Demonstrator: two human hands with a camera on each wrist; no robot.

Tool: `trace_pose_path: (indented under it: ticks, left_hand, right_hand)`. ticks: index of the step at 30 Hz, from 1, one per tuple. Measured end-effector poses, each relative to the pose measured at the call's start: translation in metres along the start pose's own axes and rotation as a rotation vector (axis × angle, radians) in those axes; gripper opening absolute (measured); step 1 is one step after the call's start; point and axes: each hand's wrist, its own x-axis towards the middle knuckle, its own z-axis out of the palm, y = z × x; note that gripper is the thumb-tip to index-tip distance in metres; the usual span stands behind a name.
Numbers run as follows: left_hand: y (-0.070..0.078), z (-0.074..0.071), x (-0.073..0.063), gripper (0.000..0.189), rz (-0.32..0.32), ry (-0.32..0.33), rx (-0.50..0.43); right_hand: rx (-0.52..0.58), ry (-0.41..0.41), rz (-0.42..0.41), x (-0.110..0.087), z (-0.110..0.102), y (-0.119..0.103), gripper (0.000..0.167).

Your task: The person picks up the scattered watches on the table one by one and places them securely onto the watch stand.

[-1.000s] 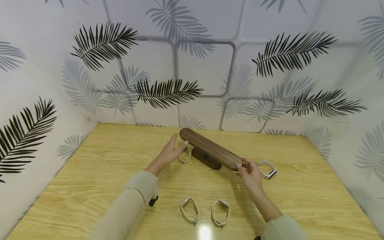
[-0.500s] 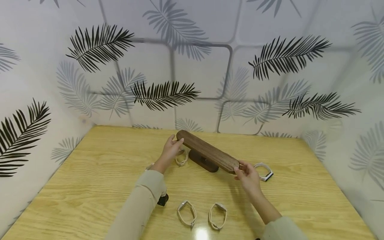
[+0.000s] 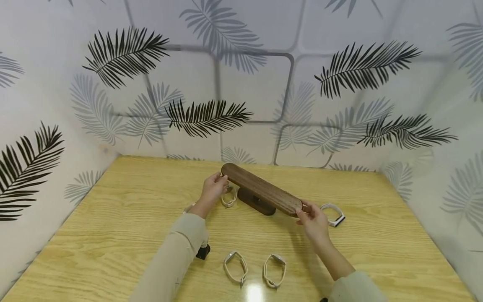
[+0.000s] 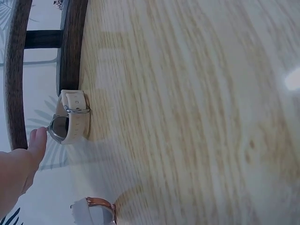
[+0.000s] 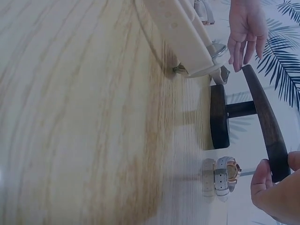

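Observation:
A dark brown wooden T-bar stand (image 3: pixel 264 191) stands on the table, its long bar raised on a short post above an oblong base (image 3: pixel 256 202). My left hand (image 3: pixel 212 191) holds the bar's far left end between thumb and fingers. At the near right end, my right hand (image 3: pixel 315 222) pinches the bar, thumb on the front. A cream-strapped watch (image 4: pixel 75 117) stands beside the base, just below my left fingers. Past my right hand is a white-strapped watch (image 3: pixel 333 214). Another watch (image 4: pixel 96 211) shows partly behind my left wrist in the head view.
Two closed-loop watches with cream straps lie nearer me, one watch (image 3: pixel 235 268) left of the other watch (image 3: pixel 274 270). The wood-grain table (image 3: pixel 132 218) meets a leaf-patterned backdrop (image 3: pixel 249 96) at the back and sides.
My left hand has come in from beside the bar and closed on its left end. My right hand stays on the right end. The stand and the watches keep their places.

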Motion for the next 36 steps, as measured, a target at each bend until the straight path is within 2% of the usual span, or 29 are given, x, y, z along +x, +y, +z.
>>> trace_pose_path:
  ticks: [4,10,14,22,29,36]
  left_hand:
    - [-0.001,-0.002,-0.001,0.056,0.000,0.017,0.000]
    - [-0.004,-0.007,-0.004,0.055,-0.007,0.015,-0.073]
    - [-0.006,-0.009,-0.006,0.055,-0.016,0.013,-0.088]
    - [-0.010,-0.013,-0.009,0.046,-0.041,0.075,-0.097]
    - [-0.013,-0.020,-0.015,0.040,-0.073,0.054,-0.103]
    - [-0.013,-0.026,-0.018,0.038,-0.103,0.044,-0.119]
  right_hand:
    - [-0.012,-0.014,0.000,0.000,-0.002,0.000,0.038]
    - [-0.014,-0.026,0.010,0.002,-0.005,0.000,0.039]
    - [-0.009,-0.017,0.026,0.004,-0.008,-0.001,0.040]
    - [-0.027,-0.015,0.037,0.007,-0.012,0.001,0.040]
    - [-0.061,-0.024,0.036,0.008,-0.014,0.000,0.039]
    - [-0.037,-0.005,0.048,0.011,-0.013,-0.003,0.039]
